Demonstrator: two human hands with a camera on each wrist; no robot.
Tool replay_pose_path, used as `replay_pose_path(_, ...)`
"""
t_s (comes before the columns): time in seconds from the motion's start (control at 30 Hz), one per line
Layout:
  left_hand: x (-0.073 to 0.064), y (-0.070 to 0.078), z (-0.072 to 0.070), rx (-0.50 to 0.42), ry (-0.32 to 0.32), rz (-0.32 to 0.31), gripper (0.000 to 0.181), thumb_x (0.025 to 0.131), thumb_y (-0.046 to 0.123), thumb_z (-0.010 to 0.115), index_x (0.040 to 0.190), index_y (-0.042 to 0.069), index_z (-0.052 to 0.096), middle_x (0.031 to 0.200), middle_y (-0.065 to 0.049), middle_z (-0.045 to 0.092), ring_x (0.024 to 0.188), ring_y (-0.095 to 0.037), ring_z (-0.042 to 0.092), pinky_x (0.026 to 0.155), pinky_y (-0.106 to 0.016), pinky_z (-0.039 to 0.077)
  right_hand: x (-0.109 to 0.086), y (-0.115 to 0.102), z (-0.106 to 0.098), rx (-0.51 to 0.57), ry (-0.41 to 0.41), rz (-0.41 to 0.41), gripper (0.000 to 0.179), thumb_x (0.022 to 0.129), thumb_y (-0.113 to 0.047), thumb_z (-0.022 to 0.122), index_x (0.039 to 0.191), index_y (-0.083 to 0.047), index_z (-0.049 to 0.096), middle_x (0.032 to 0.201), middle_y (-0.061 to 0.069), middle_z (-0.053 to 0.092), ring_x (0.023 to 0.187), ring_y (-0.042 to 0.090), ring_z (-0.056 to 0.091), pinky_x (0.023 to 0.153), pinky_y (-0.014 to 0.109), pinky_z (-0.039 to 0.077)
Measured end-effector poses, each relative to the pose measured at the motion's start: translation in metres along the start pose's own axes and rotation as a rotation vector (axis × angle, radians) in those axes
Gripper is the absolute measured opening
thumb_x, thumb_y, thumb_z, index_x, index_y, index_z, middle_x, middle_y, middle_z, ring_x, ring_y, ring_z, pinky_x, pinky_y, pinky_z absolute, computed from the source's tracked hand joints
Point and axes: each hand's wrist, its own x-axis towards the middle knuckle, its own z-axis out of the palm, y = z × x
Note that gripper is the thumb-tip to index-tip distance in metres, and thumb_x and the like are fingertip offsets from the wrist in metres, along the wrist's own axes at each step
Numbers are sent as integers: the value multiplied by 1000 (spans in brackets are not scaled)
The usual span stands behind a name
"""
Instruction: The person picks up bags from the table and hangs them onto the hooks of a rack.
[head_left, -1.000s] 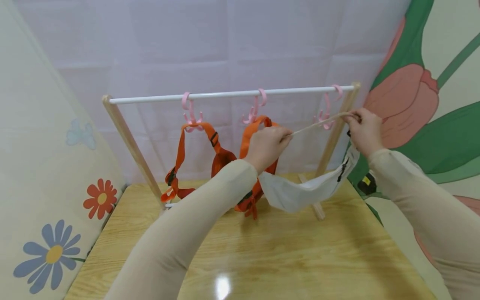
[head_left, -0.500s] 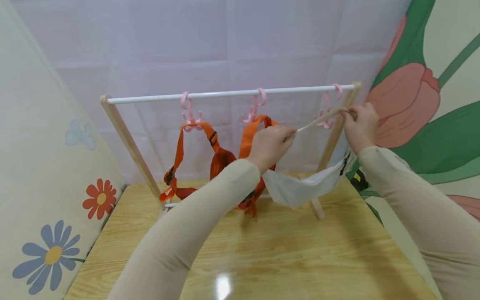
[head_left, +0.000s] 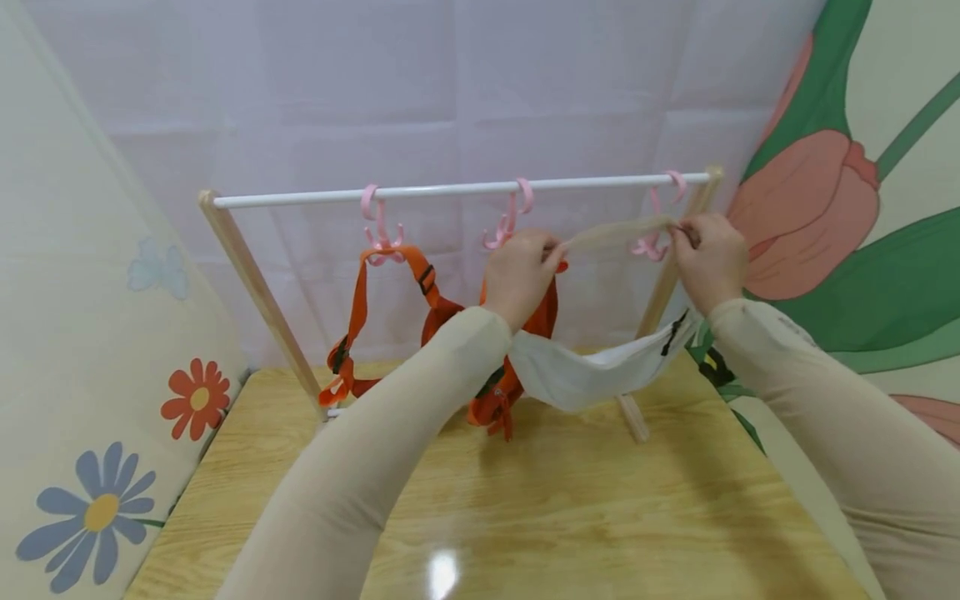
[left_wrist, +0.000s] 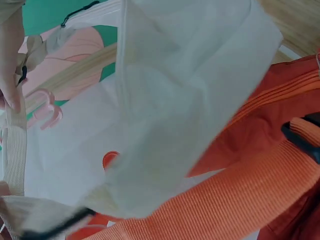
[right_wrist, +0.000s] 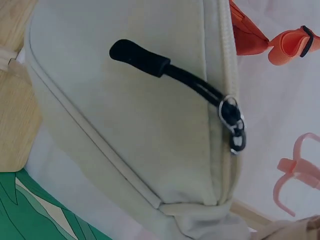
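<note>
A white waist bag (head_left: 585, 379) hangs by its strap (head_left: 618, 234) from both hands. My left hand (head_left: 519, 279) pinches one end of the strap, in front of the middle pink hook and the orange bag under it. At the other end my right hand (head_left: 711, 257) pinches the strap beside the right pink hook (head_left: 649, 245). Between the hands the strap runs nearly level, below the rail. The right wrist view shows the white bag's zipper with a black pull (right_wrist: 142, 59). In the left wrist view the bag overlaps an orange strap (left_wrist: 225, 202).
A white rail (head_left: 450, 190) on wooden posts (head_left: 262, 292) carries pink hooks. An orange bag hangs from the left hook (head_left: 383, 237), its strap (head_left: 360, 308) looped over. Another orange bag (head_left: 495, 408) hangs at the middle hook (head_left: 502, 227). The rack stands on a wooden table (head_left: 570, 517).
Both hands have shifted a little left with the white bag, and the left hand has risen slightly. The strap now runs closer to level, its flat side turned forward.
</note>
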Motion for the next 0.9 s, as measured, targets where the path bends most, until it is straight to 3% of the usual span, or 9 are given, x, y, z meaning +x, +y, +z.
replay_pose_path(0.1,1,1,3,22,34,29,16,97,22,61,107,16,72,96,2,73,82,-14,67,66,-29,52,-1,0,-1,-13,12,-35,21,96,-10,59,97,10,66,95,26,63,87,40,58,76,51,43)
replay_pose_path(0.2,-1,0,6,132,57,191,17,95,9,60,107,17,70,101,2,72,72,-17,66,58,-28,51,0,-1,-2,-18,19,-61,20,95,-9,59,95,9,66,92,26,62,86,41,58,76,52,43)
replay_pose_path(0.27,-2,0,8,224,27,301,25,96,5,58,111,19,71,108,1,71,65,-18,64,55,-27,51,1,-1,-4,-20,18,-75,19,95,-9,59,95,9,65,91,26,62,85,41,57,76,53,43)
replay_pose_path(0.33,-2,1,10,296,-44,360,30,97,3,55,118,19,70,120,-1,67,62,-18,63,57,-25,50,3,-2,-5,-27,10,-92,19,95,-9,59,94,9,65,91,26,62,84,41,57,75,53,43)
replay_pose_path(0.4,-1,2,10,336,-140,344,35,100,5,52,131,16,63,128,-4,61,62,-17,62,58,-26,51,4,-2,-6,-41,-5,-110,18,95,-9,59,94,8,66,91,25,62,83,39,57,73,53,43)
replay_pose_path(0.53,4,6,10,394,-271,238,41,103,10,47,144,11,48,135,-6,56,73,-17,64,62,-27,53,5,-2,-7,-77,-36,-159,15,94,-8,60,95,6,67,91,23,62,81,38,58,70,53,44)
replay_pose_path(0.7,10,10,11,362,-308,146,43,105,14,42,147,8,42,136,-8,54,93,-21,65,73,-33,54,6,-1,-9,-92,-55,-185,14,94,-7,61,94,5,67,89,22,61,78,38,57,66,53,44)
replay_pose_path(0.9,16,13,16,355,-322,86,43,106,14,38,148,7,37,133,-9,55,92,-23,65,69,-36,55,2,5,-9,-98,-59,-235,11,92,-4,62,92,5,67,83,20,59,75,35,55,62,49,41)
